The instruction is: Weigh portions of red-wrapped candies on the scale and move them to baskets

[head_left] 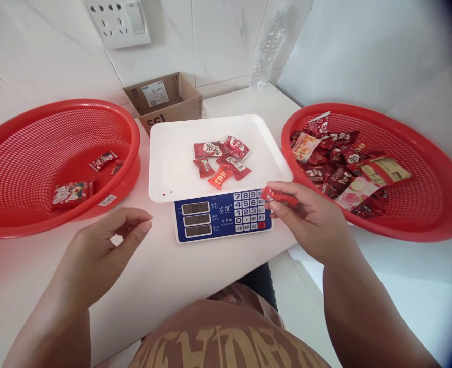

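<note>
My right hand (310, 217) pinches a small red candy packet (277, 195) just off the front right corner of the scale's white tray (172, 163). Several red and orange candy packets (222, 161) lie in the middle of that tray. The blue scale body (220, 214) shows its displays and keypad toward me. My left hand (103, 253) hovers over the table to the left of the scale, fingers loosely curled and apart, holding nothing. The red basket on the right (421, 214) holds a pile of several candy packets (340, 163). The red basket on the left (30, 214) holds a few packets (72, 193).
A small open cardboard box (164, 99) sits behind the scale against the white tiled wall. A clear plastic bottle (267, 51) stands in the back corner. A wall socket panel (118, 20) is above. The table's front edge runs near my lap.
</note>
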The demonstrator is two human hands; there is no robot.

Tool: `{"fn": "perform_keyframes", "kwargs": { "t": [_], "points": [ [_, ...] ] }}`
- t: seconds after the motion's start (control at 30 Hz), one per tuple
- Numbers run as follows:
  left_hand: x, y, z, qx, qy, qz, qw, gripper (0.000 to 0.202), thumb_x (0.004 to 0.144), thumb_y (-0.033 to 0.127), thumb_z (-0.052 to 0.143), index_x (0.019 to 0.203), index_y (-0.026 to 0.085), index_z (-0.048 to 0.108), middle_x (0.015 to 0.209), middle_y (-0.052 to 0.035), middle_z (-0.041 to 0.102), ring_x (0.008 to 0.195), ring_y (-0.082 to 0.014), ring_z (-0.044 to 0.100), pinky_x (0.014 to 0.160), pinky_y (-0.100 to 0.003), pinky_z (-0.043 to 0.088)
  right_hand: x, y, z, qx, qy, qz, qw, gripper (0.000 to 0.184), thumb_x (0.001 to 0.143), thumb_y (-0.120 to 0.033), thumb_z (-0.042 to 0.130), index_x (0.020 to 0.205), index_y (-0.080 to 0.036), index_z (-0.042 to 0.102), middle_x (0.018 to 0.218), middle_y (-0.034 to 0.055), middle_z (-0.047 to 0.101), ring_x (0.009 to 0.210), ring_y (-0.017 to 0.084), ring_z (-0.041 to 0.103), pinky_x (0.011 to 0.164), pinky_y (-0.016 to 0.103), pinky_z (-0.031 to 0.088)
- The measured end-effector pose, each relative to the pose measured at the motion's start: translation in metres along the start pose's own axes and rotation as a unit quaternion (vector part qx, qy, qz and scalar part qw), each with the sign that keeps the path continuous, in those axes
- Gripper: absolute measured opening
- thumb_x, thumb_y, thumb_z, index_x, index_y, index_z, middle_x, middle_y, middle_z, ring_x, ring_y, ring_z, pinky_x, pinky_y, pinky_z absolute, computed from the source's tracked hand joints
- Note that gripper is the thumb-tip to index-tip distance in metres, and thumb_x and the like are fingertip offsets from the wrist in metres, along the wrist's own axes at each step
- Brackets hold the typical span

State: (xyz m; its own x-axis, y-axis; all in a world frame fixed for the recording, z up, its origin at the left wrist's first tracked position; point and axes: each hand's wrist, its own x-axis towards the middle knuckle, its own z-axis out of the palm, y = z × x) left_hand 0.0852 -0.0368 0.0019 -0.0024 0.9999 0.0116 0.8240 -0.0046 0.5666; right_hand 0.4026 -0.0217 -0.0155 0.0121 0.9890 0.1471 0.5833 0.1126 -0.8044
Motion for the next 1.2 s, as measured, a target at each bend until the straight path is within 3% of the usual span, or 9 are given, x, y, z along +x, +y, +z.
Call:
{"fn": "perform_keyframes", "kwargs": {
  "t": [0.13,0.23,0.4,0.6,0.77,0.93,1.2],
  "points": [
    [-0.015,0.015,0.017,-0.033,-0.150,0.034,0.988,0.019,0.086,0.042,0.048,0.088,0.030,0.063,0.075,0.0042,0.066,0.063,-0.0124,0.059,0.050,-0.020,0.044,0.001,-0.005,0.002,0.004,-0.009,0.001,1.000,0.027,0.082,-0.033,0.060,0.107,-0.025,0.064,0.100,0.0046,0.070,0.086,0.020,0.067,0.076,0.037,0.057],
    [-0.027,0.027,0.032,-0.054,-0.264,0.075,0.960,0.021,0.088,0.035,0.044,0.094,0.029,0.063,0.086,0.0025,0.068,0.070,-0.0124,0.061,0.059,-0.021,0.048,0.004,-0.009,0.006,0.012,-0.003,0.007,1.000,0.030,0.079,-0.033,0.063,0.107,-0.025,0.064,0.100,0.0042,0.070,0.082,0.019,0.067,0.072,0.035,0.058],
    [-0.036,0.036,0.048,-0.067,-0.362,0.130,0.920,0.023,0.088,0.023,0.042,0.097,0.027,0.062,0.094,0.0004,0.068,0.083,-0.0147,0.063,0.072,-0.025,0.049,0.011,-0.017,0.014,-0.007,-0.014,-0.025,1.000,0.023,0.082,-0.033,0.061,0.103,-0.025,0.066,0.098,0.0033,0.070,0.086,0.020,0.066,0.077,0.036,0.056],
    [-0.035,0.036,0.048,-0.051,-0.370,0.128,0.919,0.024,0.089,0.024,0.042,0.104,0.028,0.061,0.100,0.0000,0.068,0.086,-0.0157,0.062,0.075,-0.026,0.049,0.034,-0.031,0.023,0.001,-0.025,-0.099,0.995,0.029,0.088,-0.029,0.051,0.114,-0.025,0.062,0.114,0.0036,0.066,0.104,0.021,0.062,0.089,0.038,0.052],
    [-0.035,0.037,0.046,-0.059,-0.360,0.110,0.925,0.027,0.089,0.024,0.042,0.109,0.028,0.059,0.105,-0.0005,0.067,0.088,-0.0153,0.063,0.078,-0.028,0.049,0.054,-0.037,0.026,0.003,-0.019,-0.158,0.987,0.039,0.089,-0.026,0.049,0.127,-0.031,0.054,0.136,0.0004,0.051,0.123,0.022,0.049,0.098,0.042,0.048],
    [-0.037,0.031,0.048,-0.065,-0.362,0.075,0.927,0.028,0.088,0.026,0.042,0.110,0.030,0.059,0.107,-0.0006,0.066,0.088,-0.0156,0.063,0.078,-0.028,0.050,0.052,-0.030,0.021,-0.022,-0.004,-0.145,0.989,0.035,0.088,-0.026,0.050,0.123,-0.026,0.057,0.128,0.0038,0.058,0.116,0.021,0.055,0.094,0.040,0.050],
    [-0.038,0.028,0.047,-0.057,-0.349,0.081,0.932,0.029,0.089,0.028,0.042,0.112,0.029,0.060,0.111,-0.0014,0.066,0.096,-0.0175,0.062,0.086,-0.031,0.048,0.054,-0.027,0.020,-0.131,0.003,-0.126,0.983,0.034,0.087,-0.027,0.050,0.120,-0.020,0.059,0.119,0.0073,0.065,0.108,0.024,0.059,0.091,0.044,0.049]
  ]
}}
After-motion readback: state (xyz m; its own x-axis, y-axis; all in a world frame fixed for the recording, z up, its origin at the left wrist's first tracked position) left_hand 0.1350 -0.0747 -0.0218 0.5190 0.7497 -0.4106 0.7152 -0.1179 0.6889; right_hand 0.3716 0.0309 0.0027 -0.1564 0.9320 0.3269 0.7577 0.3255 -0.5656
